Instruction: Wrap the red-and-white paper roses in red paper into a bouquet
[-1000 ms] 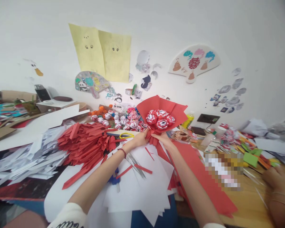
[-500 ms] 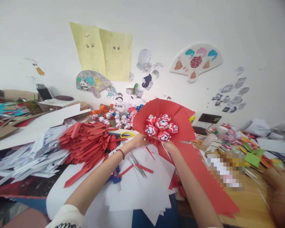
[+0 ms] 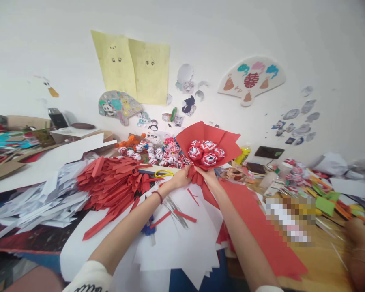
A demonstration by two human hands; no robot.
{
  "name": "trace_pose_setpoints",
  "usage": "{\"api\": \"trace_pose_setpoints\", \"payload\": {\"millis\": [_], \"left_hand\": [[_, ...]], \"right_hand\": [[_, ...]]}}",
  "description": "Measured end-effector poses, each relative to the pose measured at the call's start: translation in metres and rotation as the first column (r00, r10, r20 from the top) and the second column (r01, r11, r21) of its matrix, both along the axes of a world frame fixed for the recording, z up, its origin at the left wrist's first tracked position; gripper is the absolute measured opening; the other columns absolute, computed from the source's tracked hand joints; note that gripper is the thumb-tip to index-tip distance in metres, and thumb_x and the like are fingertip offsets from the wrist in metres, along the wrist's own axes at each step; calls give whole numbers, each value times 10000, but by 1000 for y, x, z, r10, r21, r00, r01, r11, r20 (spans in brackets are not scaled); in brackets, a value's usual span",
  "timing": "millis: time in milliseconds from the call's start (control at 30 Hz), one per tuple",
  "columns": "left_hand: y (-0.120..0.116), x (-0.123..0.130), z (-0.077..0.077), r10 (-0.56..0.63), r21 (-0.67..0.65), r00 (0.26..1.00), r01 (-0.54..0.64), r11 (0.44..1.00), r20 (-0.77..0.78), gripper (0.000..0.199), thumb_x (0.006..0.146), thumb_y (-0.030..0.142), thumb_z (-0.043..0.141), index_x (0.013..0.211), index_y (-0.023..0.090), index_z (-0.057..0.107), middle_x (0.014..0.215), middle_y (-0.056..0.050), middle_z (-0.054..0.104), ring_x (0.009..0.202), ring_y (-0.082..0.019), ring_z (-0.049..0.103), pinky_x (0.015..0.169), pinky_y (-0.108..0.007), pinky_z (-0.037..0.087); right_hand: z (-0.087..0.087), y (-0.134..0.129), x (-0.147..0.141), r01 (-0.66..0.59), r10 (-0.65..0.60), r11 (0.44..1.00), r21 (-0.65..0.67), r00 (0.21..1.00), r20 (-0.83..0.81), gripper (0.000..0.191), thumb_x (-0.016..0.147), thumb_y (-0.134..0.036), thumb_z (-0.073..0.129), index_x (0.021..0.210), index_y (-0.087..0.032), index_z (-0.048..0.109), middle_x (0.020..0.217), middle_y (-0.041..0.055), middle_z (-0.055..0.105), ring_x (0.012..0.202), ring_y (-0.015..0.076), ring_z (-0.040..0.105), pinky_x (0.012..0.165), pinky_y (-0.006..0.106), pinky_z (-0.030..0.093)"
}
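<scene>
Both hands hold a bouquet of red-and-white paper flowers (image 3: 208, 152) wrapped in red paper (image 3: 200, 134). My left hand (image 3: 182, 177) pinches the gathered lower part of the wrap from the left. On the right side, my right hand (image 3: 207, 175) is closed round the same gathered neck. The bouquet tips toward me, its flower heads facing up and forward. Beneath the hands lie white paper sheets (image 3: 176, 251) with thin wires (image 3: 174, 209) and red paper strips (image 3: 185, 215) on them. A long red sheet (image 3: 255, 227) runs under my right forearm.
Left of me are piles of folded red strips (image 3: 109, 178) and white strips (image 3: 45, 202). Yellow-handled scissors (image 3: 163, 173) and a blue glue gun (image 3: 148, 227) lie near my left arm. Finished paper flowers (image 3: 158, 154) stand behind. Another person's hand (image 3: 360, 235) is at the right edge.
The red wrap has drawn in from a wide flare to a narrower cone around the flowers. Both hands have shifted slightly up and closer together at its neck.
</scene>
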State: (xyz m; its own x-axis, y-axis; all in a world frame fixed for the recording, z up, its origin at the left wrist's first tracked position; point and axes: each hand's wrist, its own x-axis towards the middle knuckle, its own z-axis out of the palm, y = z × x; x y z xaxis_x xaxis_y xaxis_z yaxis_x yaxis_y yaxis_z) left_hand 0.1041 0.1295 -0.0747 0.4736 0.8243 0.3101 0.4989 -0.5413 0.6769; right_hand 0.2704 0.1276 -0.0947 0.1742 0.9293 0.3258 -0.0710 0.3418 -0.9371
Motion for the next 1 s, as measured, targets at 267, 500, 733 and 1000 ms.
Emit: {"api": "trace_pose_setpoints", "payload": {"millis": [267, 500, 733, 1000], "left_hand": [[-4, 0, 5, 32, 73, 999, -35, 997, 39, 571, 812, 241, 644, 1343, 128, 469, 1337, -182, 591, 1186, -271, 602, 1043, -409, 456], [3, 11, 22, 146, 161, 974, -175, 971, 175, 384, 843, 369, 656, 1164, 166, 600, 1270, -139, 634, 1214, -287, 567, 1050, -411, 435], [19, 27, 15, 258, 73, 931, -285, 956, 259, 298, 840, 391, 659, 1037, 168, 646, 1089, -105, 724, 989, -261, 671, 888, -370, 518], [26, 40, 13, 314, -16, 894, -326, 945, 320, 450, 856, 401, 656, 1238, 204, 523, 1216, -114, 682, 1069, -261, 663, 899, -368, 510]], "right_hand": [[-5, 3, 3, 36, -35, 999, 13, 999, -23, 354, 643, -460, 812, 834, -208, 653, 874, 68, 735, 948, 262, 691, 850, 373, 559], [-6, 0, -7, 49, -48, 999, 25, 999, -23, 390, 644, -414, 810, 937, -213, 648, 861, 52, 736, 878, 225, 685, 819, 353, 549], [-7, 6, -5, 39, -39, 999, 15, 999, -10, 355, 641, -389, 809, 903, -209, 650, 969, 71, 737, 921, 229, 698, 850, 354, 556], [-4, 6, -3, 2, -5, 999, 47, 998, 55, 417, 657, -394, 789, 997, -204, 639, 1062, 90, 723, 1026, 249, 676, 906, 370, 543]]}}
